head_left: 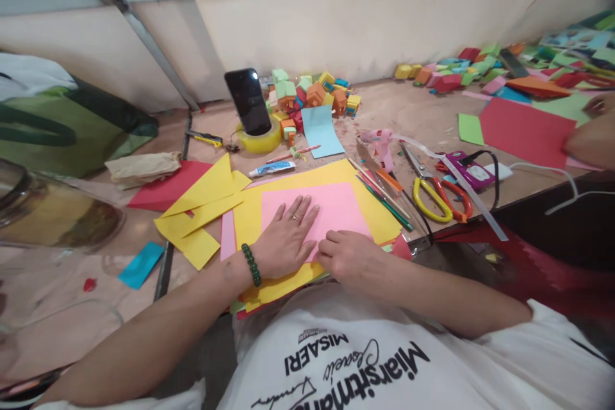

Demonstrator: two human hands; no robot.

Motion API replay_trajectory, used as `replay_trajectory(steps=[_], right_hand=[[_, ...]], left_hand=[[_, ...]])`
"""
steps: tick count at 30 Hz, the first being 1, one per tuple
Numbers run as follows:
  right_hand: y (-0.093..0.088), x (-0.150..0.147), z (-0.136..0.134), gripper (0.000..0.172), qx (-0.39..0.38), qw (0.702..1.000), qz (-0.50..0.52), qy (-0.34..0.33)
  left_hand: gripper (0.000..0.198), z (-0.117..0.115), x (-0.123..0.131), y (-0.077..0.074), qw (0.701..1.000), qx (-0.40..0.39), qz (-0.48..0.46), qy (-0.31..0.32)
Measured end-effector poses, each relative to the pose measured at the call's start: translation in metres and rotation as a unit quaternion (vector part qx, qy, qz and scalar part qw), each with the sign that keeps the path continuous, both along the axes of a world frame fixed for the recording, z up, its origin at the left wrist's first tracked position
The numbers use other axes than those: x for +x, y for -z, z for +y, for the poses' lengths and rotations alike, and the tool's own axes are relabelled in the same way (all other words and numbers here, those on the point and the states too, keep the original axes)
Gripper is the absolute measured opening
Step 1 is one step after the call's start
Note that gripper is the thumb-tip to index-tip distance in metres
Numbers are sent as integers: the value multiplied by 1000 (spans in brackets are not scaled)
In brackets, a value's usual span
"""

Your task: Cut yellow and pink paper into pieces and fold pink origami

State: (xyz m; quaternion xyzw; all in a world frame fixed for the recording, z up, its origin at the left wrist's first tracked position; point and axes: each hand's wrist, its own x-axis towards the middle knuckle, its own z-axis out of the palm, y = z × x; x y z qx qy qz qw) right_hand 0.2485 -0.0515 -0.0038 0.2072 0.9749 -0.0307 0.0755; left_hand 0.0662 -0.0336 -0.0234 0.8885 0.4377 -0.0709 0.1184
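Well L of the left fingers lies a blue paper piece; nearer, folded yellow strips sit just L of the work. Under both hands are yellow sheets w/ 1 pink sheet on top. The left hand rests palm-down on it, fingers spread, gripping nothing. Just R, the right hand has its fingers curled at the sheet's near edge; can't tell if they pinch it.

The pink sheet is prob. light, thin & bendy: easy to crease, apt to slide on the paper below. Best hold: flat palm mid-sheet to pin it, thumb + 1 finger at an edge or corner.

R of the right fingers, beyond the sheets: pencils, then scissors on the bench. Far R, another person's hand is at a red sheet.
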Motion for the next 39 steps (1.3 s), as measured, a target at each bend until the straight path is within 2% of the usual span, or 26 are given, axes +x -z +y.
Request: replay_trajectory(steps=[6,10,15,20,24,26,29,31,35,39], right_hand=[[7,3,-9,14,58,998,39,-7],[11,10,-17,13,68,997,41,3],[15,22,-23,9,53,997,27,53],[19,43,-29,13,62,992,26,103],[6,60,-33,12,70,976,32,202],[-6,63,-34,17,100,968,75,217],[-16,53,-31,24,127,964,176,156],[-13,41,-26,26,115,962,216,123],[8,17,-10,24,92,967,202,121],[21,5,-3,28,87,966,183,160]], left_hand=[[69,-1,1,-2,1000,6,2,-2],[69,-1,1,-4,1000,2,5,-2],[70,-2,0,-1,1000,9,-1,2],[67,-2,-2,1,999,30,-13,11],[65,-2,-3,1,999,29,-15,12],[61,-2,-3,1,999,32,-23,12],[58,-2,-2,1,999,28,-26,8],[61,-3,-2,1,999,24,-25,5],[80,-3,0,0,999,29,-26,7],[93,-3,2,-3,1000,17,-10,-3]])
